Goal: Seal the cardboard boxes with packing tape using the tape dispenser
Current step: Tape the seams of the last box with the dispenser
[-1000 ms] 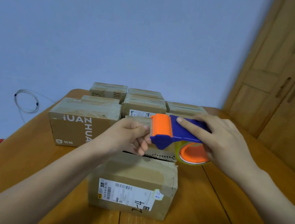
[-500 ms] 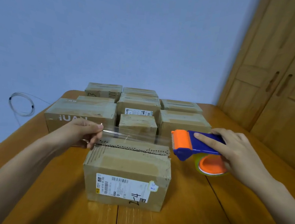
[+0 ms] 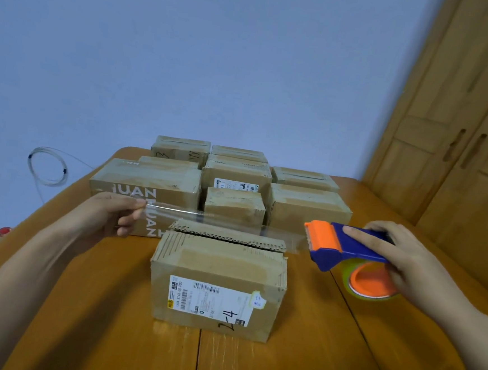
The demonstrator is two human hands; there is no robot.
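A cardboard box (image 3: 218, 273) with a white shipping label stands in front of me on the wooden table (image 3: 94, 333); its far flap edge sticks up, torn and wavy. My right hand (image 3: 398, 255) grips the blue and orange tape dispenser (image 3: 343, 245) to the right of the box, index finger laid along its top. A clear strip of tape (image 3: 222, 222) stretches from the dispenser leftward above the box's far edge. My left hand (image 3: 115, 215) pinches the free end of the strip, left of the box.
Several taped cardboard boxes (image 3: 237, 178) stand in rows behind, the largest (image 3: 146, 188) at the left. A coiled white cable (image 3: 48, 166) hangs on the blue wall at left. Wooden cabinet doors (image 3: 460, 129) rise on the right.
My hands have drawn apart: the left pulled the tape end leftward, the right carried the dispenser rightward, and a long strip now spans over the box.
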